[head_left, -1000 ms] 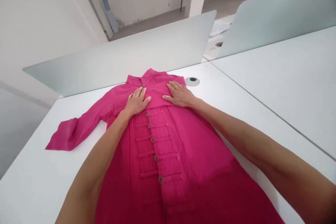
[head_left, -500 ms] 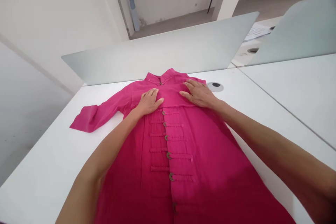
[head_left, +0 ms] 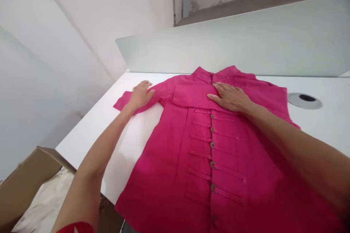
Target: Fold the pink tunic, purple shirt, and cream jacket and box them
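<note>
— Along the lower left of the frame, what is seen?

— A cardboard box (head_left: pixel 24 185) is seen there, with soft white wrapping (head_left: pixel 45 204) lying in it. Just beyond it, the corner of a white table (head_left: pixel 90 134) is shown.

— And the left hand (head_left: pixel 141 95)?

— It is laid palm down on the cuff end of a sleeve (head_left: pixel 123 101), near the table's left edge, with the fingers spread wide. Nothing is gripped. A strip of red cloth (head_left: pixel 75 228) is seen on that forearm at the bottom edge.

— Where is the garment placed?

— A pink shirt (head_left: pixel 197 160) is spread flat on the table, its collar toward the far side and its hem cut off by the bottom edge. A row of round buttons (head_left: pixel 212 164) is set down its middle.

— And the right hand (head_left: pixel 231 97)?

— It is pressed flat on the chest, just below the collar, with the fingers unclosed. No cloth is held.

— Farther right?

— A round cable hole (head_left: pixel 304 100) is set into the table, beside the shirt's shoulder.
</note>
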`<state>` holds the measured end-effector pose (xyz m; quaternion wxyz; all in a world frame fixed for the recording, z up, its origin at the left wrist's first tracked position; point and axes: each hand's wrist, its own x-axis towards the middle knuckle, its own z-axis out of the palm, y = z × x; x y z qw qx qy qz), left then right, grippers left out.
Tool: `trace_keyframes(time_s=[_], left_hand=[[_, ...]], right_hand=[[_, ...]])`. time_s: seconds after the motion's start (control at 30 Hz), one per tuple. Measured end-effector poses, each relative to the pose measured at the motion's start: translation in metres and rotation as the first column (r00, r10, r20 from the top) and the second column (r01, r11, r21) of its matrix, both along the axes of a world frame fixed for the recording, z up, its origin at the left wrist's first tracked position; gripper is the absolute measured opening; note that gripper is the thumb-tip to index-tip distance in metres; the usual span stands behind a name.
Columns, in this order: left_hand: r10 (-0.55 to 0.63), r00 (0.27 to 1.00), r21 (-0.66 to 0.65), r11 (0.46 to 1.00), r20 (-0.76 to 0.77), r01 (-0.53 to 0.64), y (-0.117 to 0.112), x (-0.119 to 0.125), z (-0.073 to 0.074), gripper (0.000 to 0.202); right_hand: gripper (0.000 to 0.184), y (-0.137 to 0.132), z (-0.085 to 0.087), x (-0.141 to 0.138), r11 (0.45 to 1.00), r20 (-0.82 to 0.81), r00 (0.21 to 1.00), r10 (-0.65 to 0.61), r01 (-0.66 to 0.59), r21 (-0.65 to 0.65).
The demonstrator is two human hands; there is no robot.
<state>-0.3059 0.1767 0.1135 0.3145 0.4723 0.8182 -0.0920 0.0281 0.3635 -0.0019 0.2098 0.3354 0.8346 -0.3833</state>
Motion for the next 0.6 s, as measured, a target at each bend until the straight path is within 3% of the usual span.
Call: trace_keyframes(time_s=[0.07, 0.13, 0.17, 0.33, 0.47, 0.6], left_hand=[[0.161, 0.971, -0.128, 0.975, -0.176, -0.184, -0.025, -0.034, 0.009, 0.046], [0.232, 0.923, -0.311, 0.892, -0.308, -0.328, -0.049, -0.059, 0.014, 0.048], [0.248, 0.911, -0.333, 0.872, -0.329, -0.358, -0.060, -0.068, 0.015, 0.050], [0.324, 0.878, -0.305, 0.847, -0.352, -0.435, -0.092, -0.084, 0.013, 0.053], [0.439, 0.837, -0.264, 0.808, -0.327, -0.527, -0.092, -0.090, 0.009, 0.044], [0.542, 0.791, -0.206, 0.771, -0.284, -0.603, -0.088, -0.095, 0.004, 0.033]], right_hand=[[0.083, 0.004, 0.003, 0.000, 1.000, 0.003, 1.000, 0.001, -0.001, -0.007], [0.081, 0.009, 0.010, -0.003, 1.000, 0.015, 1.000, -0.010, 0.010, -0.003], [0.079, 0.011, 0.013, -0.006, 1.000, 0.028, 0.999, -0.017, 0.017, 0.003], [0.078, 0.008, 0.019, -0.021, 0.999, 0.125, 0.992, 0.034, -0.039, 0.038], [0.081, 0.002, 0.019, -0.026, 0.996, 0.160, 0.985, 0.059, -0.069, 0.061], [0.076, 0.006, 0.028, -0.025, 0.999, 0.134, 0.991, 0.007, -0.014, 0.049]])
